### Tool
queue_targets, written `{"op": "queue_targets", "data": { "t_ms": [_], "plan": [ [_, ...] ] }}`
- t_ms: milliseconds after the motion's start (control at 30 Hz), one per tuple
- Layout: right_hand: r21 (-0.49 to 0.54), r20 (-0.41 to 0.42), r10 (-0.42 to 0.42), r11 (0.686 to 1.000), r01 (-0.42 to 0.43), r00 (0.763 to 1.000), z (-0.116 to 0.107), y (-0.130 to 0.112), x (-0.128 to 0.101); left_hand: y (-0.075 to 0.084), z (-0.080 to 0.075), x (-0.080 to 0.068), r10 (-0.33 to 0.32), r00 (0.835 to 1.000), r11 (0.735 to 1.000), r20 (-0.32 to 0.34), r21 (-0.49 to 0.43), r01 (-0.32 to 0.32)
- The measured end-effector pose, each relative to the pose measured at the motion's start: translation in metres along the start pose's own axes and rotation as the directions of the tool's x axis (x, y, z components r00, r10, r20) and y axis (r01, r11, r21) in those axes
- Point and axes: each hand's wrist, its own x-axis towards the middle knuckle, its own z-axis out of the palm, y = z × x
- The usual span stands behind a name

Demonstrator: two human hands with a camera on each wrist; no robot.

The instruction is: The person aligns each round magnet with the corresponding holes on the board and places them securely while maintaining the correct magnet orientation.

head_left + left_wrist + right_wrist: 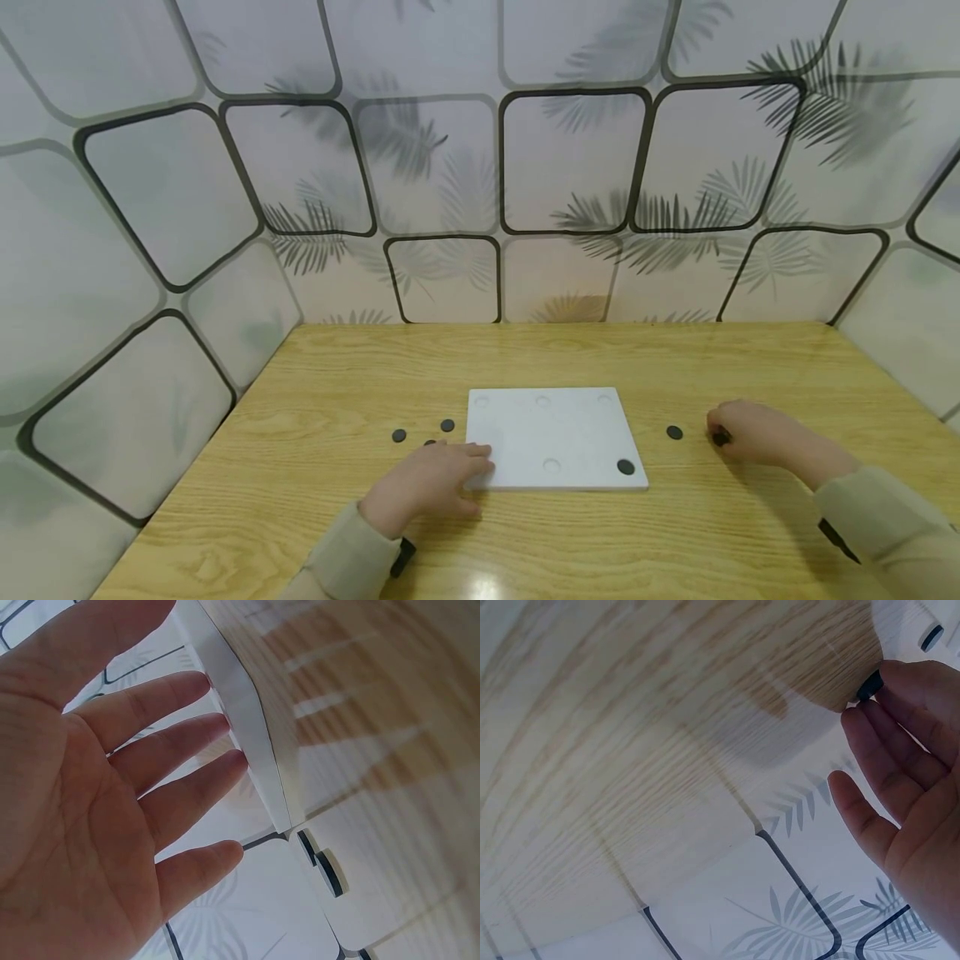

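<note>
Small black round disc (720,437) sits pinched at the fingertips of the right hand (753,433), low over the pale oak-grain wooden table (525,358), well to the right of the flat white rectangular board (552,436); in the right wrist view the same disc (869,685) shows at the tips of the thumb and forefinger, with the other fingers loosely curled beside it; whether it touches the wood there I cannot tell; from that grip the board lies straight to the left, its long axis running left to right, so its right short edge is the side nearest the held disc; a second loose black disc (674,432) lies on the table between the right hand and that edge; one more black disc (626,467) already sits in the board's near right corner, next to an empty shallow round recess (552,463) in the middle of the near edge; fainter recesses show along the far edge; the left hand (435,482) lies flat with straight, relaxed fingers, holding nothing, its fingertips resting on the board's near left corner; the left wrist view shows the open palm (82,802) against the board's white edge (247,727); further black discs (398,435) lie on the wood just left of the board, one (447,425) close to its left edge, nearer the left hand than the right; a wall covering of rounded black outlines and grey palm fronds (570,158) stands behind the table.
</note>
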Motion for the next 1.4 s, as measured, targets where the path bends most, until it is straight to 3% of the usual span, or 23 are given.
{"op": "queue_targets", "data": {
  "t_ms": [867, 1400],
  "plan": [
    [0.027, 0.025, 0.013, 1.000, -0.014, 1.000, 0.0009, -0.0015, -0.0018, -0.0005, -0.0002, 0.0004, 0.006, 1.000, 1.000, 0.003, -0.003, -0.006],
    [-0.029, 0.007, 0.011, 1.000, -0.011, 1.000, -0.0013, -0.0064, -0.0029, -0.0014, 0.0005, 0.0002, 0.015, 1.000, 1.000, -0.003, -0.008, -0.015]
  ]
}}
